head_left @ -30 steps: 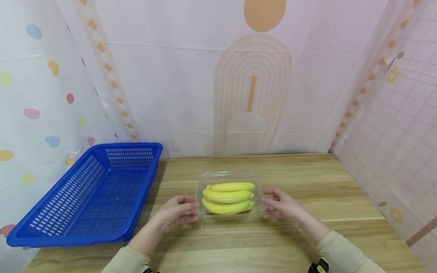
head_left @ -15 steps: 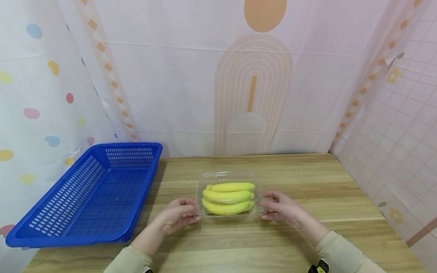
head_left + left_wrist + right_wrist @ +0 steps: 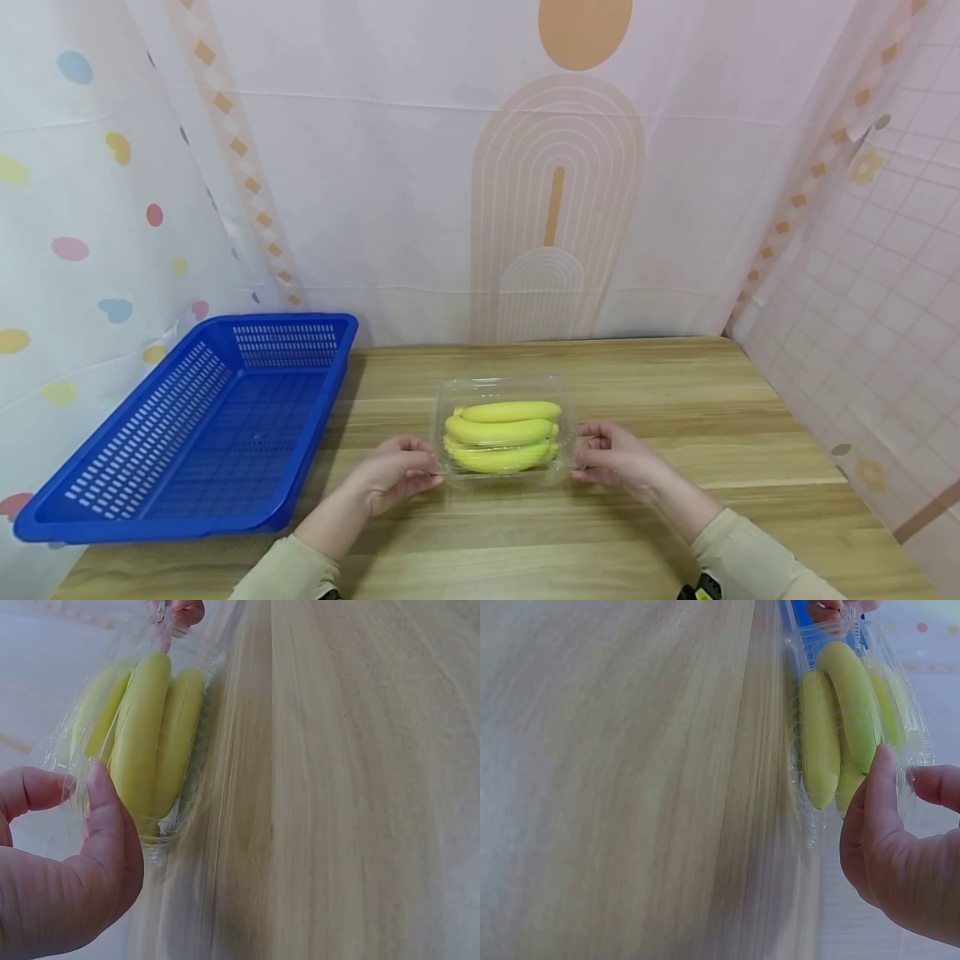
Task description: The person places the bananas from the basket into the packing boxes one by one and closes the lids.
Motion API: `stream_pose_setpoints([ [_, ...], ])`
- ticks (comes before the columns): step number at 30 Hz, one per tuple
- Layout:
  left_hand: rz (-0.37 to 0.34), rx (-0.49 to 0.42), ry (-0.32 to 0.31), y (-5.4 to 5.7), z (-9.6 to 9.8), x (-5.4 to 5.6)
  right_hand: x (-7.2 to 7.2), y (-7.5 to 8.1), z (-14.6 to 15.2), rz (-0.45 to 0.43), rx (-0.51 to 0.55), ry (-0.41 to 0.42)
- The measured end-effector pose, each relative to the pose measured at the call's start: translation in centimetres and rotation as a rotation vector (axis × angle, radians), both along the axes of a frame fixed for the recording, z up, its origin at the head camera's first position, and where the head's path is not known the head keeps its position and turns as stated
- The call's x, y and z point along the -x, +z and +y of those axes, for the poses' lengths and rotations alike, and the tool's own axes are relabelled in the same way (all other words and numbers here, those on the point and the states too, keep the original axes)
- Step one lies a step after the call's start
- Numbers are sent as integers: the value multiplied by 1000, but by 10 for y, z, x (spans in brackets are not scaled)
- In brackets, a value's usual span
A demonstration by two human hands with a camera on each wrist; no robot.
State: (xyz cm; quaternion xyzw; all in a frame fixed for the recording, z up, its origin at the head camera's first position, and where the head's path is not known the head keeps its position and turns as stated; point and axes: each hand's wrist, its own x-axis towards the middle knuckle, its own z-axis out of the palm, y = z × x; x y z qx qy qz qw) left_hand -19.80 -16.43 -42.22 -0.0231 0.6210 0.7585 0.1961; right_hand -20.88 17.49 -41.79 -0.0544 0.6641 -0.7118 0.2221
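A clear plastic clamshell container sits near the middle of the wooden table with its lid down. Several yellow bananas lie inside it, side by side. At its left front corner my left hand pinches the rim; the left wrist view shows the thumb and a finger on either side of the thin plastic edge. My right hand grips the opposite corner the same way, its thumb over the edge in the right wrist view. The remaining fingers of both hands are partly hidden.
A blue slotted plastic basket stands on the left of the wooden table, close beside my left forearm. Patterned curtains hang behind the table and along both sides.
Both hands have drawn in slightly toward the container, and their thumbs and fingers have come together on its front corners. The container and basket have stayed in place.
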Motion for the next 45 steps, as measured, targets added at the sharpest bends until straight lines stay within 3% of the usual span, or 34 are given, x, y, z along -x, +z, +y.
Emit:
stream_pose_setpoints([
  [11, -18, 24, 61, -2, 4, -1, -1, -2, -1, 7, -9, -17],
  [27, -11, -38, 35, -3, 2, -1, -1, -6, -4, 44, 1, -43],
  [38, -1, -28, 47, -4, 2, 1, 0, -7, -8, 77, -64, -72],
  [45, 0, -4, 53, -2, 0, 0, 1, -7, -8, 59, -49, -72],
])
